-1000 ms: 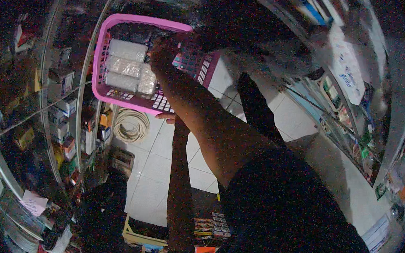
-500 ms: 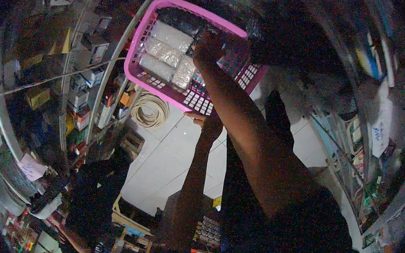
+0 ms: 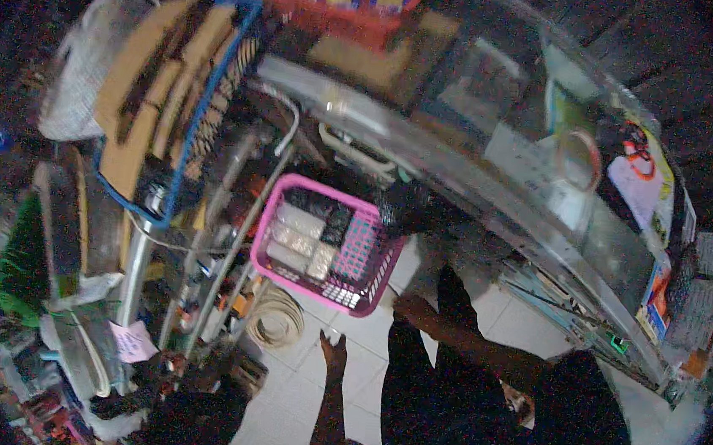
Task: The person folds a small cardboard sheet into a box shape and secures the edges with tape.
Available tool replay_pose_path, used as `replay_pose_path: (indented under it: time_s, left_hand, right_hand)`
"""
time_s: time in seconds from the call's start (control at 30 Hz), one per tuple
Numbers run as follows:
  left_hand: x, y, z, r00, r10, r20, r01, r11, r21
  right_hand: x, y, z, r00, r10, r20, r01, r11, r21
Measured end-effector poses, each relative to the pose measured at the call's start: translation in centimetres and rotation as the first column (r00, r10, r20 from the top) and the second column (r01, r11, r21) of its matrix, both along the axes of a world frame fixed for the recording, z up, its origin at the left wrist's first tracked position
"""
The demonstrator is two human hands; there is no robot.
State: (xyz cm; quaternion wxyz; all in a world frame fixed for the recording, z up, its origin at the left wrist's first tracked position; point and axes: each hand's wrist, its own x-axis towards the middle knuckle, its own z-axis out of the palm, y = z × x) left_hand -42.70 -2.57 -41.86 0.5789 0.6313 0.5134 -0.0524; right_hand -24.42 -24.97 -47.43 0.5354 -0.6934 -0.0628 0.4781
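Pale packs (image 3: 294,240) lie in our pink basket (image 3: 308,296) — what remains, we can't tell; our left hand (image 3: 333,353) is spread — right hand (image 3: 416,313) too dark to read

Pink plastic basket (image 3: 263,230), upright and open-topped, with lattice sides; pale, shiny wrapped packages (image 3: 295,241) lie close together toward its left edge.

The person's right sleeve (image 3: 591,404): dark, short, ending near the elbow | lower clothing (image 3: 449,425): likewise dark (folds and seams lost in shadow) | right hand (image 3: 416,312), left hand (image 3: 333,353), left forearm (image 3: 329,415): bare
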Motion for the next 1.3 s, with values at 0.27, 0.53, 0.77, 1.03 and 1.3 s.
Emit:
replay_pose_path:
  time_s: [0.27,0.53,0.77,1.03,1.3]
  left_hand:
    - [-13.9,2.3,-3.0,0.984,-0.155,-0.091,0.143,0.981,-0.132]
    - [-12.7,-4.1,3.4,0.988,0.113,-0.105,-0.136,0.959,-0.247]
    - [-10.0,-8.4,0.8,0.967,0.249,-0.047,-0.254,0.948,-0.192]
    - [-11.6,-15.9,2.7,0.908,0.418,0.019,-0.411,0.9,-0.144]
    - [-9.6,-18.1,3.5,0.86,0.509,-0.032,-0.507,0.848,-0.154]
  right_hand:
    - [3.5,-3.3,24.8,1.0,-0.003,0.015,0.002,0.999,0.048]
    - [19.1,4.0,44.1,0.987,0.072,0.145,-0.134,0.865,0.483]
    - [26.6,10.0,52.2,0.972,-0.097,0.216,-0.01,0.895,0.446]
    - [31.4,32.8,52.4,0.989,0.037,-0.14,0.061,0.771,0.633]
    - [38.8,47.2,47.8,0.718,-0.324,0.616,0.097,0.923,0.373]
